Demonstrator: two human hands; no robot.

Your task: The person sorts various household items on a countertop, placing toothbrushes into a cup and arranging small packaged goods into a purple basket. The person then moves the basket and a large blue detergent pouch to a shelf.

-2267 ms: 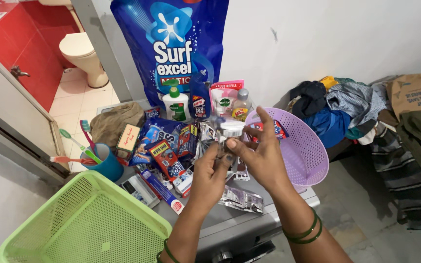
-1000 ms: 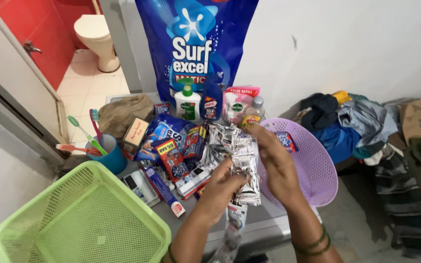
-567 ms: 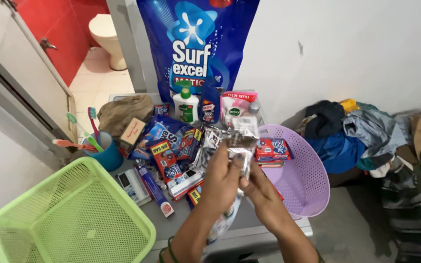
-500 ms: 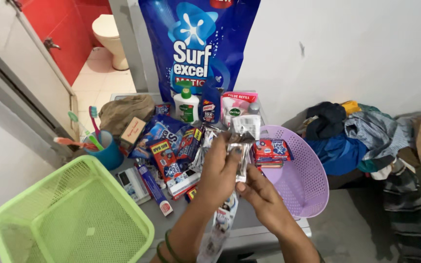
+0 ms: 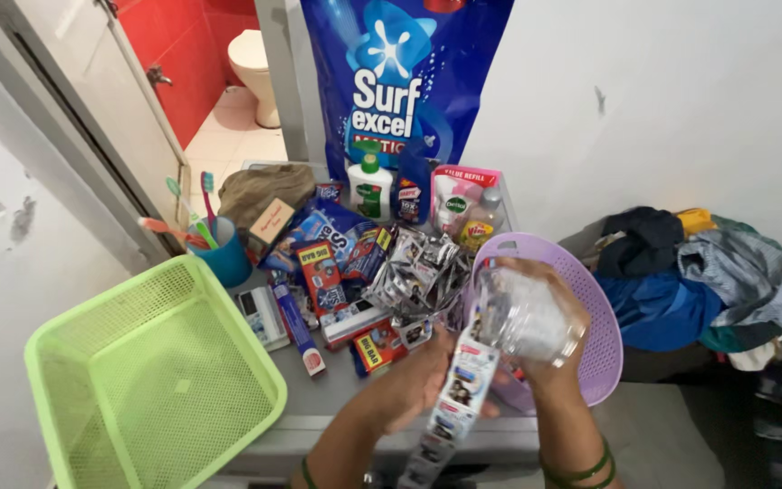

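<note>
Toiletries (image 5: 355,272) crowd grey countertop (image 5: 337,398) beside bathroom doorway (image 5: 219,100).

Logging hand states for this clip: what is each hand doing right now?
Left hand: closed on a hanging strip of sachets.
Right hand: fingers wrapped around a blurred silvery bundle of sachets over the purple basket.

Both forearms reach forward — left hand (image 5: 418,385) low, fingers curled shut; right hand (image 5: 540,312) raised, blurred, gripping.
</note>
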